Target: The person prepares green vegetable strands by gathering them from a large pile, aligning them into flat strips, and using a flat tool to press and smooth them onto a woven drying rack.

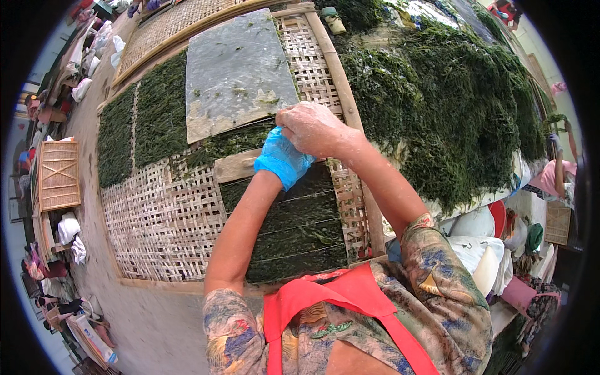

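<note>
My left hand (284,158) wears a thin blue plastic glove, and its fingers are mostly hidden. My right hand (318,130), bare and flecked with residue, has its fingers curled onto the far end of the glove. Both hands hover over a woven bamboo mat (164,225) in a wooden frame. Under the left hand shows a wooden strip (239,165). Just beyond, a grey flat board (236,70) lies on the mat, smeared with green bits. Dark green seaweed (161,108) covers the mat's far left, and more seaweed strips (295,229), split by thin lines, lie nearer me.
A large seaweed heap (450,103) stands to the right, beyond the frame's bamboo pole (335,65). A plastic bottle (333,21) lies near the pole's far end. Another woven mat (173,33) is beyond. At right, a person's pink garment (558,173) shows.
</note>
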Motion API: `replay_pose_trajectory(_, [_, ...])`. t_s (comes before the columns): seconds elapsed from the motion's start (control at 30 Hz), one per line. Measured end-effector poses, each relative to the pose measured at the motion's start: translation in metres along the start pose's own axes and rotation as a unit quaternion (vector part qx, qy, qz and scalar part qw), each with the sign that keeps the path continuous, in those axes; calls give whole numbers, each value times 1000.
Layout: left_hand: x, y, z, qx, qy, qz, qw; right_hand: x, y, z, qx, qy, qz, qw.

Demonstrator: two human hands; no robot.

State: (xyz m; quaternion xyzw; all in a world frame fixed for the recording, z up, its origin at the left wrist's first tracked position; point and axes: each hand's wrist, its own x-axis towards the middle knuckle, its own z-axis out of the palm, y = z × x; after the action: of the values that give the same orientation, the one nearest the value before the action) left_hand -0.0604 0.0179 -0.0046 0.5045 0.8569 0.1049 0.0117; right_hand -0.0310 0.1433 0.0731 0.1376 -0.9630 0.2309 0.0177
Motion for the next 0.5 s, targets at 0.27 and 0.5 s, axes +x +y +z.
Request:
replay_pose_trajectory(0.27, [-24,-8,-24,-95,42,-23,994,-37,33,-26,22,153,29,988])
replay_pose_trajectory(0.5, [-52,-44,-28,-168,124,-69,976,-49,48,35,22,124,22,992])
